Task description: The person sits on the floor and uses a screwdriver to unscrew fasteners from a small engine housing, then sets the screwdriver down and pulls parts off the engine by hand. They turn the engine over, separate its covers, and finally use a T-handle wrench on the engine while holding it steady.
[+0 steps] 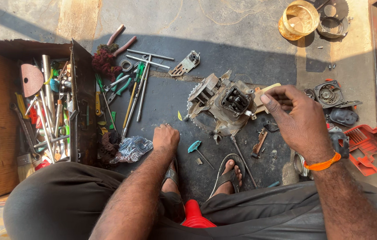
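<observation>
A small engine block (221, 104) sits on the dark floor (241, 58) just above the middle of the frame. It is grimy grey metal with tan dust on its casing, a toothed ring showing at its left edge and a black square opening with dark ports on the face turned toward the camera. Its long axis runs roughly left to right across the picture, tilted slightly, with the square port end toward the right.

The right hand (297, 118) hovers right of centre, just beside the block's right end, its fingers (270, 97) curled and pressed together at the tips, apparently pinching something too small to make out. The left hand (166, 138) rests knuckles-down on the floor at lower centre, fingers folded under, near a crumpled plastic bag (133, 148) and a teal-handled screwdriver (196, 147). An open toolbox (81, 102) fills the left of the frame; red plastic covers (370, 144) lie at the right edge.
</observation>
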